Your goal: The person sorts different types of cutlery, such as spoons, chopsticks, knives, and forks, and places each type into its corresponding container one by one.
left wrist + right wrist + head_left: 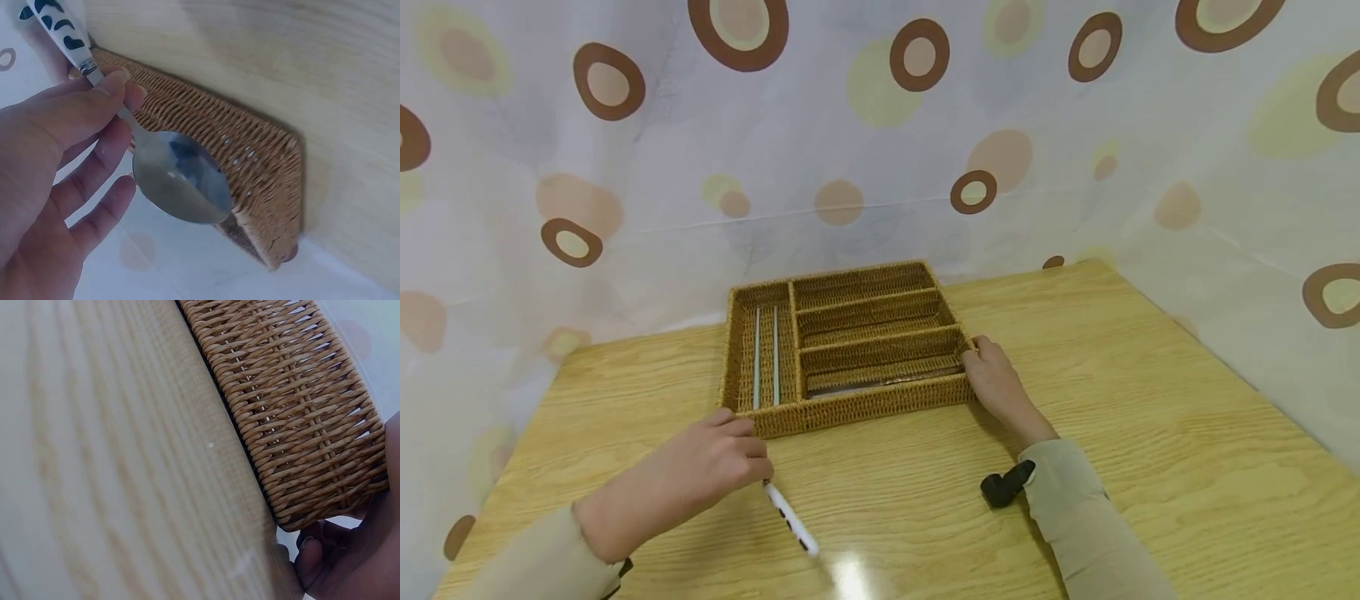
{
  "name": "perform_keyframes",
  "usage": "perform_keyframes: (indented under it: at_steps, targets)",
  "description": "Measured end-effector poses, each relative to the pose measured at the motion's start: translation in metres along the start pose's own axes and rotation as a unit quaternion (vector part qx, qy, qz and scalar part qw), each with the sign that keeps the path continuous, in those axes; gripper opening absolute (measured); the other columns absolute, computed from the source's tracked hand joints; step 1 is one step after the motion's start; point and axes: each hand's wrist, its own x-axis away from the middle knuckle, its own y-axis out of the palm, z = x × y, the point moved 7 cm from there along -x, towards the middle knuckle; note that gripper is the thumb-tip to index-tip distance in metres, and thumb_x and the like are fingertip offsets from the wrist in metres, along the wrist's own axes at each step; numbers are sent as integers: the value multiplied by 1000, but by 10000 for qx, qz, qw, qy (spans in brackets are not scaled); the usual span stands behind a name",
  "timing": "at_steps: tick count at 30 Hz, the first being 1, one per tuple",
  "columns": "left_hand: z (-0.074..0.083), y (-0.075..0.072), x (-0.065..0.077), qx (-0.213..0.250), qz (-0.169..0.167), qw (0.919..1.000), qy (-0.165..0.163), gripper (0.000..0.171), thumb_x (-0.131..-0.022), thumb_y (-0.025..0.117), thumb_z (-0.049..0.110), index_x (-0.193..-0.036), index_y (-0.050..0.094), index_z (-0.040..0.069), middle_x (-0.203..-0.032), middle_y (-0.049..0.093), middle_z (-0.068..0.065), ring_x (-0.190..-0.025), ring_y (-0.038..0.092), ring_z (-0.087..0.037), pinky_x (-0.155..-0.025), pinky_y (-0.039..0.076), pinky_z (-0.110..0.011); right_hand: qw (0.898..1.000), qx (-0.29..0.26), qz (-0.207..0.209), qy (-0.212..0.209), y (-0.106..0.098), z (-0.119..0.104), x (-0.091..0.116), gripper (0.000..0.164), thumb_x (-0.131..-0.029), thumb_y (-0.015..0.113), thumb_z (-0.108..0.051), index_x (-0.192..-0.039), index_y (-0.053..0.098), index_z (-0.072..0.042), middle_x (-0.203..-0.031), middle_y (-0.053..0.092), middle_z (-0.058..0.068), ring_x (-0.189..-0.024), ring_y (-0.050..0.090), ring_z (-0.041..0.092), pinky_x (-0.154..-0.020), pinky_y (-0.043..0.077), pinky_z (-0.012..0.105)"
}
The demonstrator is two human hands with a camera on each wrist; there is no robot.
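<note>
My left hand (711,458) pinches a spoon (181,178) at its neck between thumb and fingertips. The bowl is shiny metal; the white handle (792,521) with dark markings points toward the near side in the head view. This hand is close to the front left corner of a woven wicker cutlery tray (880,407). Around the tray's front right corner, my right hand (1000,387) grips the rim, some of its fingers hidden by the wicker. Two pale thin sticks (776,354) lie in the left compartment. A dark slender item (880,384) lies along the front compartment.
The tray rests on a light wood-grain table (1150,400), and its other two long compartments lie behind the front one. A white curtain (685,183) with brown and green circles hangs behind the table and along its right side.
</note>
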Motion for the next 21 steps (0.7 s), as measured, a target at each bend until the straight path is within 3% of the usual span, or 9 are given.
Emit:
perform_keyframes:
  at_steps: [7, 14, 21]
  targets:
    - [-16, -12, -16, -78, 239, 9996, -86, 17, -70, 76, 17, -85, 67, 20, -78, 64, 10, -71, 48, -11, -57, 34, -24, 10000, 17, -44, 62, 1, 2, 0, 50, -96, 24, -27, -133, 31, 5, -133, 36, 28, -122, 32, 39, -101, 30, 57]
    - [-36, -21, -36, -206, 568, 9980, -177, 12, -73, 75, 18, -80, 65, 17, -73, 63, 9, -66, 49, -11, -54, 36, -25, 9999, 58, -27, 79, 1, 2, 0, 50, -96, 24, -28, -133, 31, 5, -132, 37, 28, -122, 33, 39, -100, 30, 58]
    - [-59, -21, -56, 683, 375, 9958, -476, 11, -73, 76, 15, -79, 68, 18, -72, 63, 9, -64, 50, -9, -54, 41, -25, 10000, -33, -16, 62, 4, 3, -1, 50, -95, 25, -27, -133, 32, 6, -131, 38, 29, -121, 34, 39, -100, 31, 57]
